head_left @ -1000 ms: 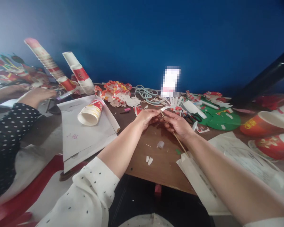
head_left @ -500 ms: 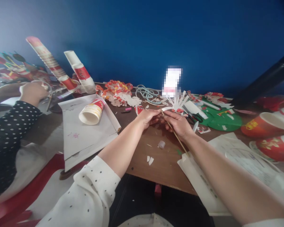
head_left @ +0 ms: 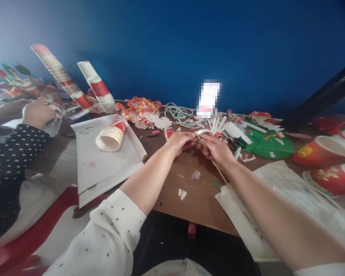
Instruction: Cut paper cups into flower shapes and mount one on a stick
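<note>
My left hand is closed, its fingertips pinched where a curved white paper strip meets the tip of a thin wooden stick. Around this stick the fingers of my right hand are closed, just right of the left fingertips. The stick slants down toward me, passing under my right wrist. Just behind my hands, several white strips fan out from what looks like a cut paper cup, mostly hidden. My fingers cover the exact contact between strip and stick.
Paper cups lie on a large white sheet at left. Scissors and a green disc are at right, near red paper bowls. Paper scraps dot the table. Another person's hand works at far left.
My hands stay nearly in place, with only slight finger movement at the stick's tip. At far left, the other person's hands have shifted slightly.
</note>
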A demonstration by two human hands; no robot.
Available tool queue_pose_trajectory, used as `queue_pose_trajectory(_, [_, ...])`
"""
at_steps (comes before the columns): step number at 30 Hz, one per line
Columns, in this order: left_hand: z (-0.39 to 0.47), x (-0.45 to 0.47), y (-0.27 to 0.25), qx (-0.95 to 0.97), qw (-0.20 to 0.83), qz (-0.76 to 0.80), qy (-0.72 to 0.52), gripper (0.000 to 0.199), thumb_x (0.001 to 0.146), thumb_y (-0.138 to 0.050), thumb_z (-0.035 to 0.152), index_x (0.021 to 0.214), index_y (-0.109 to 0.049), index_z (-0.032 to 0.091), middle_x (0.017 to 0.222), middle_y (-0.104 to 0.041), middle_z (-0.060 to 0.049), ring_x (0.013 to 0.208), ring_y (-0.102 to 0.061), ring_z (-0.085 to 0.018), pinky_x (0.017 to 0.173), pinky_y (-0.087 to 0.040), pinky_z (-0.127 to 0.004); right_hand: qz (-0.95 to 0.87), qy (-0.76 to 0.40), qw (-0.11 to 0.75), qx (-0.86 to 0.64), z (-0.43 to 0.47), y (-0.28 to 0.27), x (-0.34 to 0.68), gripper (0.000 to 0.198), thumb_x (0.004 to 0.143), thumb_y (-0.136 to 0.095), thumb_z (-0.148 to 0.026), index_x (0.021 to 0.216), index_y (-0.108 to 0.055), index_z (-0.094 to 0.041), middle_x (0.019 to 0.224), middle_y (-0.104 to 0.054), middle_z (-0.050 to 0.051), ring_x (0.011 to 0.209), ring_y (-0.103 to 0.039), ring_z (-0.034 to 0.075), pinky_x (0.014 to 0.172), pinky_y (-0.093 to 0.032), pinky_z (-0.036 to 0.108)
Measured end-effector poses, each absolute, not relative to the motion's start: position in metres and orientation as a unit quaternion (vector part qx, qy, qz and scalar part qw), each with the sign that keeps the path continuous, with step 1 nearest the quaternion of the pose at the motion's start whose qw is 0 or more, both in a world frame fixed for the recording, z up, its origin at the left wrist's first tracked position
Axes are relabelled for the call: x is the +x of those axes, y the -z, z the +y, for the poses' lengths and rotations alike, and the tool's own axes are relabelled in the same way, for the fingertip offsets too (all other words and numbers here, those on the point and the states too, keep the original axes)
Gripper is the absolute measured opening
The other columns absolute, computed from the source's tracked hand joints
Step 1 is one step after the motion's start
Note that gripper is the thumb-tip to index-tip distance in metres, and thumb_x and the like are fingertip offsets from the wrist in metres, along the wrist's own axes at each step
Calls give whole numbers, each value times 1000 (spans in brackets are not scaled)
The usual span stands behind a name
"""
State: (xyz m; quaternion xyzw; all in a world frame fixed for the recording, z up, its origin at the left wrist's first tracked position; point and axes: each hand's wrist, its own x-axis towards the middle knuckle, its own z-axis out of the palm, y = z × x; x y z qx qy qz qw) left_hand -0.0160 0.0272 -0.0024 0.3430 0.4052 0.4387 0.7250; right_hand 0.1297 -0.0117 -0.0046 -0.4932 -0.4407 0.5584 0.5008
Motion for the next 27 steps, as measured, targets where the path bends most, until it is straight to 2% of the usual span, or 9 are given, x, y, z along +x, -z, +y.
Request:
queue_pose_trajectory(8, [23, -13, 2, 327, 726, 414, -441, 4, 75, -69, 11, 79, -69, 9, 70, -68, -6, 64, -63, -9, 65, -51, -20, -481, -538, 500, -478, -12, 10, 133, 56, 69, -69, -33, 122, -62, -14, 62, -61, 0, 39, -42, 6, 32, -22, 17])
queue_pose_trajectory(13, [20, -8, 2, 314, 733, 396, -456, 8, 75, -71, 15, 73, -67, 9, 67, -66, -5, 62, -63, -9, 71, -53, -22, -479, -538, 499, -482, -13, 12, 133, 61, 68, -70, -39, 123, -62, -14, 51, -52, -4, 39, -40, 7, 34, -23, 18])
queue_pose_trajectory(17, [20, -7, 4, 302, 739, 393, -457, 7, 73, -73, 14, 76, -68, 10, 68, -67, -5, 61, -63, -9, 75, -53, -25, -468, -533, 506, -491, -15, 12, 130, 65, 67, -70, -40, 124, -60, -11, 48, -50, -4, 40, -40, 7, 34, -23, 18])
queue_pose_trajectory(22, [20, -8, 2, 311, 735, 400, -451, 5, 73, -72, 12, 77, -69, 9, 67, -67, -5, 58, -62, -9, 72, -53, -24, -530, -464, 479, -524, -18, 10, 128, 52, 75, -62, -38, 121, -63, -14, 44, -48, -6, 36, -38, 7, 35, -26, 18])
queue_pose_trajectory(27, [20, -8, -1, 324, 723, 418, -444, 3, 75, -68, 11, 75, -69, 8, 63, -64, -5, 55, -61, -9, 65, -51, -22, -579, -396, 463, -543, -22, 5, 124, 42, 80, -55, -30, 118, -65, -17, 49, -53, -4, 37, -42, 8, 37, -31, 20])
